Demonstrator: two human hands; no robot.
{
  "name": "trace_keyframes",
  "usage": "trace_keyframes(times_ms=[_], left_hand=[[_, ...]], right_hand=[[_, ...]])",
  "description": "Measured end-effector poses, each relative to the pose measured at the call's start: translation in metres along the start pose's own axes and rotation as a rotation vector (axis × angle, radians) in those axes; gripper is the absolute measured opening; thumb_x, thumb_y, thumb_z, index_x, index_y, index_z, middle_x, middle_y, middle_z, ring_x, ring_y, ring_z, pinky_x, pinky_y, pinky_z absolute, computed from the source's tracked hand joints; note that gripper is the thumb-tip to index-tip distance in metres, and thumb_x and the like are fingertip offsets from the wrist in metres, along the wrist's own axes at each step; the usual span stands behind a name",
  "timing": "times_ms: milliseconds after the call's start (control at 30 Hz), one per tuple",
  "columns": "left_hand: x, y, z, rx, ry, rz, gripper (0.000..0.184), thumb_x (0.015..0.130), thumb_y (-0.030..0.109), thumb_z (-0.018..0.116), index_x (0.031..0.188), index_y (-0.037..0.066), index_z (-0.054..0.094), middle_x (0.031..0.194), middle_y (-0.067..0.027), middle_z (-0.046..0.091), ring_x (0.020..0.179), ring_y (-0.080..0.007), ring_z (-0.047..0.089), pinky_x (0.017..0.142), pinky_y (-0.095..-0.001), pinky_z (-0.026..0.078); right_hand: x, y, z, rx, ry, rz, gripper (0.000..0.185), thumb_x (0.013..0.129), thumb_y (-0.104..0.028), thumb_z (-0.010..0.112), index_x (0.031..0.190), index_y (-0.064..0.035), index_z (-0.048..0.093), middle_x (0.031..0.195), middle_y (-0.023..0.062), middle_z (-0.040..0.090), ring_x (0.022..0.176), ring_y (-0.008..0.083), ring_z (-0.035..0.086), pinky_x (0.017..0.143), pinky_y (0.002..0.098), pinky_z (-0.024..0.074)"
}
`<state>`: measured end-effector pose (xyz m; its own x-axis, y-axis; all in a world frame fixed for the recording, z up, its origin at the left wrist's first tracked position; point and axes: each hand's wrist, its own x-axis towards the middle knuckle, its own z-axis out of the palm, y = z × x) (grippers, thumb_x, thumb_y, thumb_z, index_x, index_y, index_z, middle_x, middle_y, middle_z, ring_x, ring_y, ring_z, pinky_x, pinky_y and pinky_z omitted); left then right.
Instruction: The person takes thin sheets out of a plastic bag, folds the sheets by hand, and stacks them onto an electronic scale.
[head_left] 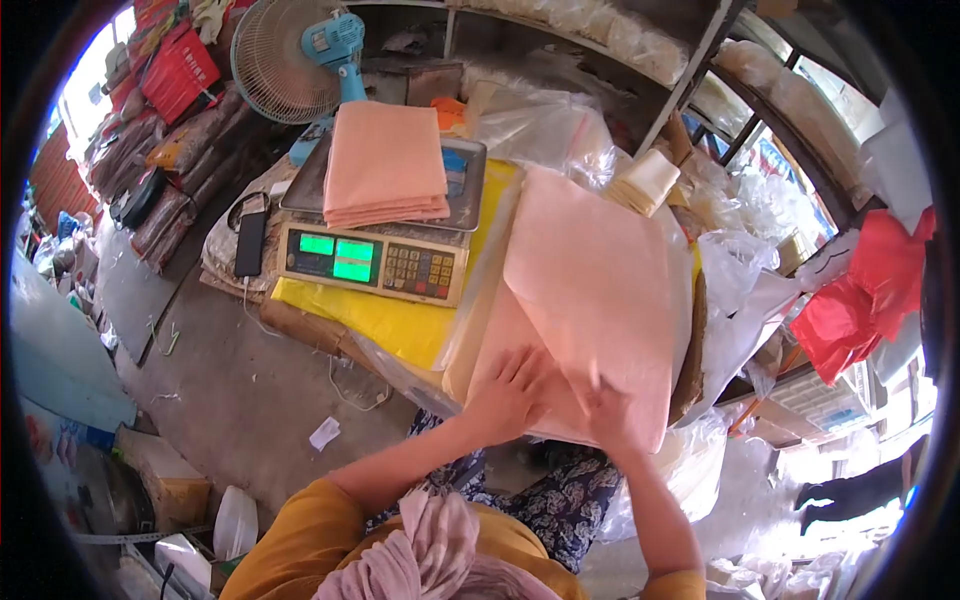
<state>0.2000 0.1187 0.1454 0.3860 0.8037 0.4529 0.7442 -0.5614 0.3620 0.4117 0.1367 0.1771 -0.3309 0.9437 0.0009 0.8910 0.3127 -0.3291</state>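
A stack of large pink sheets [600, 270] lies in front of me, its top sheet lifted at the lower left corner and folded partly over. My left hand [515, 395] rests flat on the pink surface under that corner, fingers spread. At the sheet's lower edge, my right hand [606, 415] pinches the edge of the top sheet. Left of the stack stands a digital scale [370, 262] with green displays. On its metal tray [465, 210] sits a folded pile of pink sheets [385, 160].
Yellow sheeting [370, 318] lies under the scale. A black phone [250, 243] is beside it, and a fan [290, 60] stands behind. Rolled cream sheets [645, 183] and clear plastic bags [550, 125] are at the back. A red bag [865, 290] hangs at the right.
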Motion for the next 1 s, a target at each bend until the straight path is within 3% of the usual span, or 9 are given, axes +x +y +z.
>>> trace_keyframes(times_ms=[100, 133, 267, 333, 400, 467, 600, 767, 1000], left_hand=[[0.001, 0.002, -0.003, 0.016, -0.023, 0.031, 0.049, 0.085, 0.034, 0.052, 0.130, 0.015, 0.048, 0.142, -0.0204, 0.032, 0.131, -0.0377, 0.029, 0.107, -0.0517, 0.022], [0.001, 0.000, -0.002, 0.027, -0.008, 0.038, 0.049, 0.085, 0.033, 0.053, 0.130, 0.015, 0.048, 0.141, -0.0200, 0.032, 0.131, -0.0374, 0.030, 0.107, -0.0516, 0.022], [0.001, 0.000, -0.001, 0.002, -0.032, 0.027, 0.048, 0.086, 0.034, 0.053, 0.130, 0.018, 0.047, 0.144, -0.0185, 0.027, 0.131, -0.0387, 0.028, 0.106, -0.0539, 0.021], [0.003, 0.002, -0.006, 0.027, -0.022, 0.042, 0.054, 0.084, 0.032, 0.055, 0.133, 0.011, 0.043, 0.140, -0.0199, 0.034, 0.130, -0.0394, 0.029, 0.107, -0.0499, 0.023], [0.005, -0.002, -0.007, -0.161, -0.020, -0.045, 0.057, 0.084, 0.030, 0.055, 0.134, 0.008, 0.039, 0.140, -0.0206, 0.033, 0.131, -0.0395, 0.028, 0.107, -0.0495, 0.023], [0.007, -0.012, -0.003, -0.350, -0.013, -0.132, 0.060, 0.083, 0.027, 0.056, 0.135, 0.005, 0.036, 0.140, -0.0213, 0.032, 0.131, -0.0396, 0.028, 0.107, -0.0491, 0.023], [0.025, -0.028, -0.030, -0.485, 0.462, -0.167, 0.053, 0.080, 0.010, 0.056, 0.130, 0.001, 0.041, 0.137, -0.0209, 0.037, 0.126, -0.0378, 0.036, 0.105, -0.0454, 0.029], [0.007, -0.073, -0.048, -0.477, -0.042, 0.180, 0.021, 0.077, -0.003, 0.058, 0.096, 0.002, 0.064, 0.101, -0.0106, 0.065, 0.100, -0.0285, 0.060, 0.085, -0.0380, 0.047], [0.022, -0.065, -0.067, -0.788, 0.011, -0.526, 0.011, 0.082, 0.006, 0.059, 0.087, -0.003, 0.062, 0.071, -0.0121, 0.065, 0.069, -0.0170, 0.065, 0.065, -0.0286, 0.049]], right_hand=[[0.046, 0.091, -0.061, -0.272, 0.443, 0.126, 0.017, 0.085, -0.007, 0.046, 0.090, -0.0029, 0.062, 0.083, 0.0117, 0.066, 0.073, 0.0302, 0.062, 0.064, 0.0413, 0.0475], [0.050, 0.041, -0.140, 0.278, 0.579, 0.312, 0.017, 0.085, -0.006, 0.046, 0.090, -0.0030, 0.063, 0.084, 0.0114, 0.066, 0.076, 0.0247, 0.063, 0.066, 0.0373, 0.0479], [0.019, -0.053, -0.237, 0.088, 0.854, 0.245, 0.026, 0.086, -0.003, 0.044, 0.104, -0.0006, 0.062, 0.087, 0.0092, 0.067, 0.084, 0.0162, 0.062, 0.078, 0.0282, 0.0472], [-0.007, -0.058, -0.227, -0.527, 0.688, 0.080, 0.026, 0.088, -0.006, 0.044, 0.106, -0.0001, 0.062, 0.095, 0.0095, 0.067, 0.089, 0.0192, 0.063, 0.075, 0.0300, 0.0478], [-0.009, -0.023, -0.155, 0.292, 0.638, -0.226, 0.032, 0.078, 0.001, 0.053, 0.109, -0.0042, 0.061, 0.103, 0.0109, 0.065, 0.088, 0.0246, 0.064, 0.072, 0.0358, 0.0507], [-0.023, -0.052, -0.130, -0.370, 0.515, -0.493, 0.039, 0.069, 0.004, 0.053, 0.106, -0.0041, 0.061, 0.110, 0.0117, 0.062, 0.092, 0.0241, 0.063, 0.073, 0.0353, 0.0514], [-0.058, -0.050, -0.075, -0.051, 0.112, -0.364, 0.039, 0.069, 0.010, 0.051, 0.105, 0.0003, 0.062, 0.099, 0.0126, 0.065, 0.085, 0.0255, 0.065, 0.076, 0.0341, 0.0528], [-0.079, -0.002, -0.123, 1.006, -0.177, -0.051, 0.031, 0.082, 0.008, 0.046, 0.110, 0.0052, 0.059, 0.107, 0.0119, 0.064, 0.101, 0.0203, 0.060, 0.093, 0.0307, 0.0440], [-0.081, 0.084, -0.096, 0.389, 0.106, 0.029, 0.029, 0.076, 0.004, 0.056, 0.104, 0.0008, 0.063, 0.097, 0.0085, 0.065, 0.087, 0.0143, 0.060, 0.079, 0.0276, 0.0464]])
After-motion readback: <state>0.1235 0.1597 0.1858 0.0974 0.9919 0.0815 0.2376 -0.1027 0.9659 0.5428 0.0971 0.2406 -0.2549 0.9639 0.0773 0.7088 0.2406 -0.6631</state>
